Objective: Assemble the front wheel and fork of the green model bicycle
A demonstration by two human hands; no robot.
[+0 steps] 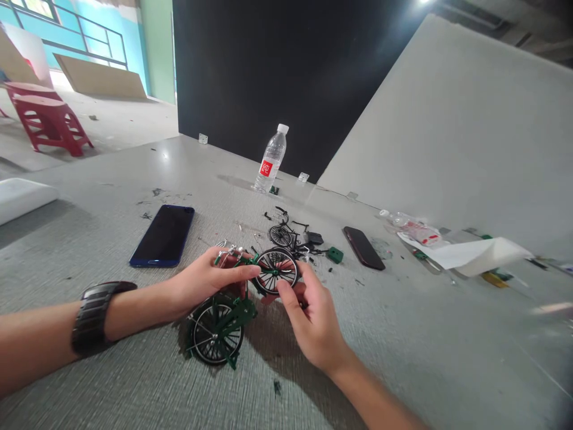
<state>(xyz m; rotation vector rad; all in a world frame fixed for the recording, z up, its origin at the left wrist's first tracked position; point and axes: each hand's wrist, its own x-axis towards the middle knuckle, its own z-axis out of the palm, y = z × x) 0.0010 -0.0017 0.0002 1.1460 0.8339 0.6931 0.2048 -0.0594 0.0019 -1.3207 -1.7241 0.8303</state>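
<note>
Holding a small dark-green model bicycle with black spoked wheels [235, 318] low over the grey textured worktop [380, 364], both hands meet at its front wheel [276, 272]. Much of it looks assembled: frame, rear wheel [216, 331] and front wheel sit together. Loose pieces suggest that some fitting may be left: a square green plastic part [335, 255] and a black miniature bicycle frame with a spoked wheel [280, 236] lie just beyond; whether they belong to this model, I cannot tell.

The left hand [212, 276] reaches in from the left, forearm nearly level, thumb pressed beside the wheel hub, other fingers partly hidden behind the handlebar end. The right hand [316, 316] angles up from the lower right, its thumb and fingers closed narrowly around the tyre's near edge.
</note>
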